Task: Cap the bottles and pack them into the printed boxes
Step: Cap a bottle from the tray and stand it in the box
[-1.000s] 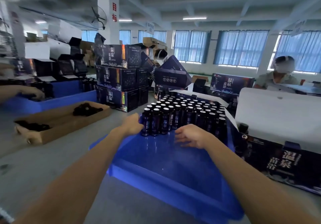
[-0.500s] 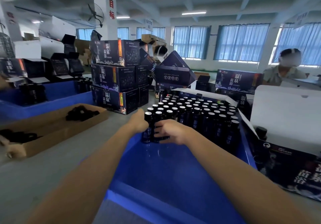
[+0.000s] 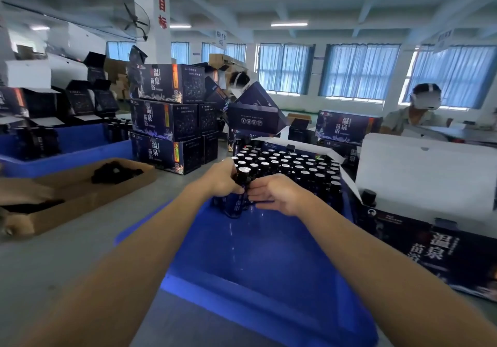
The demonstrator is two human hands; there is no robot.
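A blue tray [image 3: 269, 266] lies in front of me, its far end packed with several dark bottles [image 3: 290, 163] that have silver-sealed tops. My left hand [image 3: 223, 180] and my right hand [image 3: 277, 194] are closed from both sides around a small bunch of these bottles [image 3: 236, 201] at the near edge of the group, tipped slightly towards me. An open printed box [image 3: 430, 228] with a raised white lid stands right of the tray, one capped bottle [image 3: 368, 197] showing inside.
A flat cardboard tray [image 3: 80, 201] with piles of black caps [image 3: 115, 173] lies to the left. Stacked printed boxes [image 3: 166, 120] stand behind it, beside another blue tray [image 3: 67, 153]. A person [image 3: 419, 115] sits at the far right, and another is further back.
Both hands have come together around the front bottles and closed on them. The bunch has tipped and pulled slightly towards me. The camera has tilted up and moved closer.
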